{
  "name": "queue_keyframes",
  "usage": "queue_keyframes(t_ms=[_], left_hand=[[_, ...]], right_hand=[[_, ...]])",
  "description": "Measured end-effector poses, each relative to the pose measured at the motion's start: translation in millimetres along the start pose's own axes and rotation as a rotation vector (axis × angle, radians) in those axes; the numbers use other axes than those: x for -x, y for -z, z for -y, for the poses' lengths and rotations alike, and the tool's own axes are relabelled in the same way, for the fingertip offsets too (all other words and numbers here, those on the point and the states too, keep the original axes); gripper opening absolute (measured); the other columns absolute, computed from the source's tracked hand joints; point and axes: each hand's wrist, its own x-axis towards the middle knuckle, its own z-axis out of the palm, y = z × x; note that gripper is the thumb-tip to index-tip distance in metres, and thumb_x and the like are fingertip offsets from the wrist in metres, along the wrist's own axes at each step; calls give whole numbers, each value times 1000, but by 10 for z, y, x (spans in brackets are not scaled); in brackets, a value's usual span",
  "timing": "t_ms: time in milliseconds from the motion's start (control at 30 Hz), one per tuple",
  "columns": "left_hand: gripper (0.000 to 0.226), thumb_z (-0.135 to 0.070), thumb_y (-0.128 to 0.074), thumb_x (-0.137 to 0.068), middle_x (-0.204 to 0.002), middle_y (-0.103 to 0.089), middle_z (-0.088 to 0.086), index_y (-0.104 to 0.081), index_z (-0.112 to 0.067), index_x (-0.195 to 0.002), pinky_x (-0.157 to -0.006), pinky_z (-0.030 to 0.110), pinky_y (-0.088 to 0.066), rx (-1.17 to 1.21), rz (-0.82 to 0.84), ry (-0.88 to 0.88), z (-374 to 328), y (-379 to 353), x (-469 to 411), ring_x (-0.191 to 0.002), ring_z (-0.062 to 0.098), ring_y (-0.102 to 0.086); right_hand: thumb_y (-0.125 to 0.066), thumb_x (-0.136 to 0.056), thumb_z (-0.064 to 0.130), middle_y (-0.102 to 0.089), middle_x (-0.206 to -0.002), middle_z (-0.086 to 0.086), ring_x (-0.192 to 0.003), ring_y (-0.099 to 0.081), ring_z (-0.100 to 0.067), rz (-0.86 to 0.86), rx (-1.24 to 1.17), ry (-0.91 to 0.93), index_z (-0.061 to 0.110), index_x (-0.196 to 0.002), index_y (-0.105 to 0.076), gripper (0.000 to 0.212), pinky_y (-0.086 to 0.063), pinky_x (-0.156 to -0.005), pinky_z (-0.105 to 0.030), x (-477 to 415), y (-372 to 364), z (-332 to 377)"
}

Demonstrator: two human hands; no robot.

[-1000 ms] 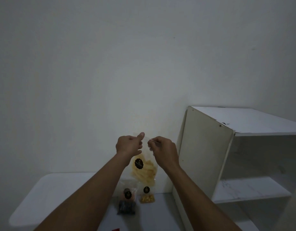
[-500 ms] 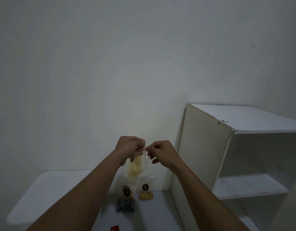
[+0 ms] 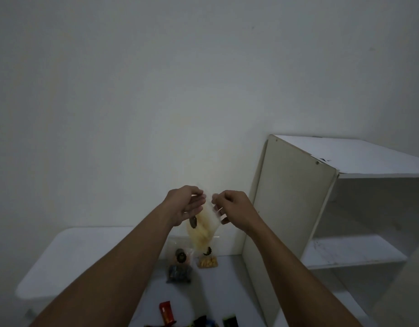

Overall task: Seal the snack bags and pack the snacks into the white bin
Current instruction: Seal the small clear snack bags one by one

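A clear snack bag of pale yellow chips (image 3: 202, 228) with a round black sticker hangs in the air above the white table (image 3: 85, 251). My left hand (image 3: 185, 205) pinches its top edge at the left, and my right hand (image 3: 232, 207) pinches the top edge at the right. The bag tilts, its bottom pointing down and left. Below it on the table stand a bag of small yellow snacks (image 3: 207, 261) and a bag with dark and reddish contents (image 3: 180, 267). No white bin is in view.
A white open shelf unit (image 3: 296, 204) stands right of the table, close to my right forearm. A red packet (image 3: 167, 313) and some dark, green-marked wrappers (image 3: 213, 322) lie at the table's near edge. A plain white wall is behind.
Both hands keep hold of the chip bag's top. The bag has turned from nearly edge-on to tilted, showing more of its face; the hands have drawn slightly apart.
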Motion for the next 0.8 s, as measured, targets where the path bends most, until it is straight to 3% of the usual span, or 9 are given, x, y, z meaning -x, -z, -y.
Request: queue_keyframes(t_ms=[100, 167, 233, 300, 400, 500, 667, 733, 800], left_hand=[[17, -12, -69, -83, -89, -77, 9, -71, -1, -96, -66, 31, -59, 32, -14, -14, 14, -30, -94, -76, 17, -73], [16, -14, -69, -83, -88, -77, 7, -72, -3, -95, -67, 30, -59, -20, -25, -31, 65, -49, -152, -77, 16, -72], [15, -16, -71, -83, -93, -76, 6, -72, -6, -94, -69, 30, -60, -124, -70, -71, 206, -62, -243, -85, 17, -71], [22, -25, -77, -80, -100, -72, 7, -71, -12, -97, -76, 37, -61, -259, -140, -159, 436, -34, -369, -90, 21, -69], [52, -43, -77, -77, -117, -58, 4, -58, -22, -121, -94, 47, -54, -383, -161, -126, 885, 100, -562, -107, 27, -60], [39, -35, -66, -85, -133, -57, 16, -57, -30, -123, -100, 54, -48, -421, -69, 12, 1368, 222, -802, -117, 37, -57], [18, -38, -55, -75, -115, -62, 9, -68, -42, -87, -90, 53, -55, -474, -71, 80, 2115, 306, -1250, -103, 34, -64], [14, -34, -54, -83, -108, -63, 5, -65, -36, -93, -89, 52, -55, -532, -98, 60, 2199, 231, -1283, -103, 34, -65], [22, -23, -52, -94, -99, -63, 0, -63, -22, -113, -91, 50, -55, -508, -149, 43, 2254, 132, -1301, -102, 30, -65]], right_hand=[[-65, -78, 66, -73, -89, 0, -78, -70, -16, 23, 105, 19, 19, -94, -70, 50, -60, -65, -32, 42, -42, -191], [-71, -81, 50, -72, -90, 5, -77, -68, -12, 32, 229, 7, 21, -98, -71, 33, -60, -69, -35, 21, -109, -390], [-62, -89, 20, -71, -86, 4, -78, -68, -16, -4, 243, -17, 19, -91, -71, 9, -61, -72, -43, -12, -176, -614], [-49, -88, 6, -70, -81, 2, -79, -67, -20, -71, 231, -37, 21, -80, -69, 25, -60, -71, -45, -29, -238, -834], [-43, -84, 3, -69, -77, -2, -77, -65, -24, -92, 213, -109, 18, -72, -63, 29, -51, -66, -31, -49, -318, -1147], [-44, -84, 0, -68, -77, -10, -78, -65, -26, -81, 169, -160, 11, -70, -61, 25, -45, -65, -28, -137, -371, -1496], [-53, -92, 5, -68, -76, 6, -79, -65, -16, -46, 54, -227, 16, -80, -69, 23, -56, -77, -41, -344, -441, -2103], [-59, -93, 15, -69, -81, 6, -82, -66, -16, -96, 6, -284, 16, -85, -68, 12, -56, -80, -43, -409, -493, -2268], [-69, -89, 26, -67, -82, 8, -78, -64, -8, -171, -17, -362, 11, -92, -67, 15, -56, -74, -26, -458, -537, -2423]])
